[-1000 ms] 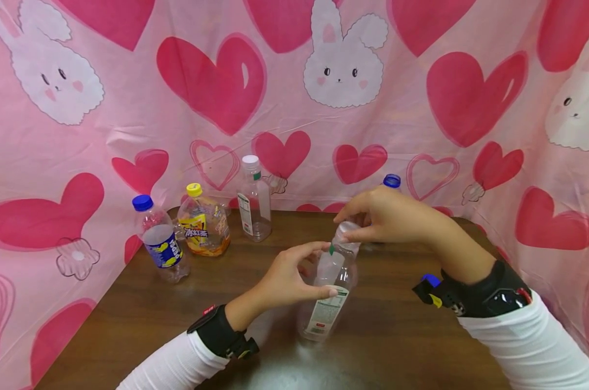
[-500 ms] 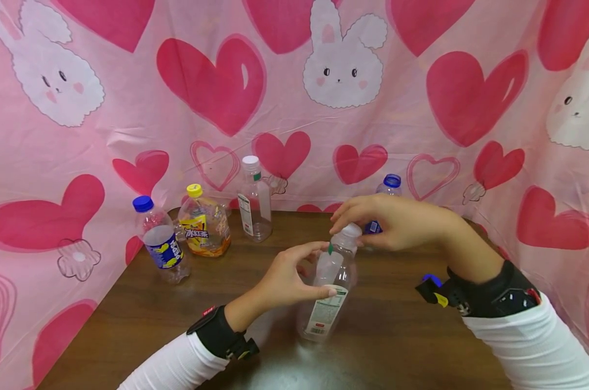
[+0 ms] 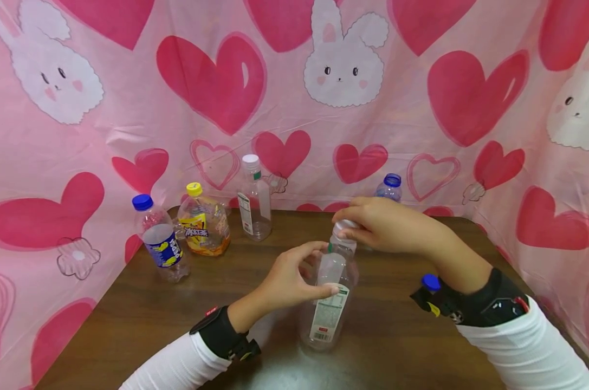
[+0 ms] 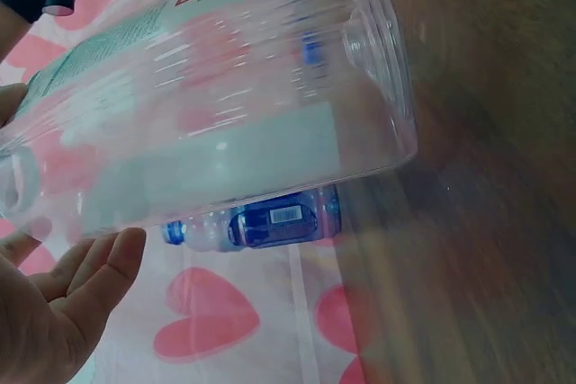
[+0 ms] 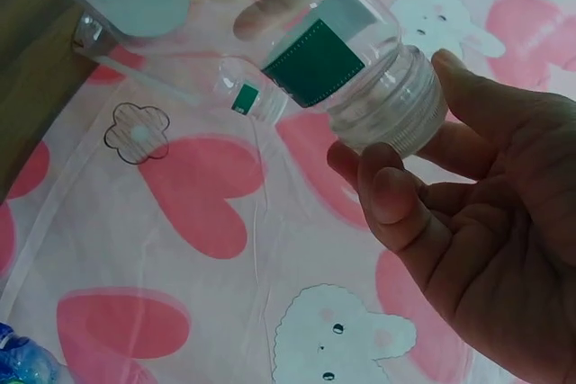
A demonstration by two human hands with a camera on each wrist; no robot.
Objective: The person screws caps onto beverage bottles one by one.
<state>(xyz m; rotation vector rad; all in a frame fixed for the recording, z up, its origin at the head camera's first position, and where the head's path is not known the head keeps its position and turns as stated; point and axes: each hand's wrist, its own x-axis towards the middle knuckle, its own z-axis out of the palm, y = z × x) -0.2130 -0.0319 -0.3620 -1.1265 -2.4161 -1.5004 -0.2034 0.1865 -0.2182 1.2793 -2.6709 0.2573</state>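
A clear plastic bottle [image 3: 330,303] with a white label stands on the table in front of me, tilted slightly. My left hand [image 3: 291,276] grips its side, thumb across the front and fingers partly hidden behind it. From above, my right hand [image 3: 389,225] pinches the white screw cap [image 3: 346,227] on the bottle's neck. In the right wrist view, thumb and fingers surround the ridged cap [image 5: 416,128], below a green patch [image 5: 315,62] on the neck. The clear wall of the bottle [image 4: 261,105] fills much of the left wrist view.
At the left of the wooden table [image 3: 255,271] stand a blue-capped Pepsi bottle [image 3: 162,244], a yellow-capped tea bottle [image 3: 204,227] and a white-capped clear bottle [image 3: 255,203]. A blue-necked bottle [image 3: 389,189] is behind my right hand. A blue cap [image 3: 431,282] shows beside the right wrist.
My right hand shifted slightly right and down, then back left, with its fingers closing in on the cap. The bottle now leans a little less. My left hand has barely moved.
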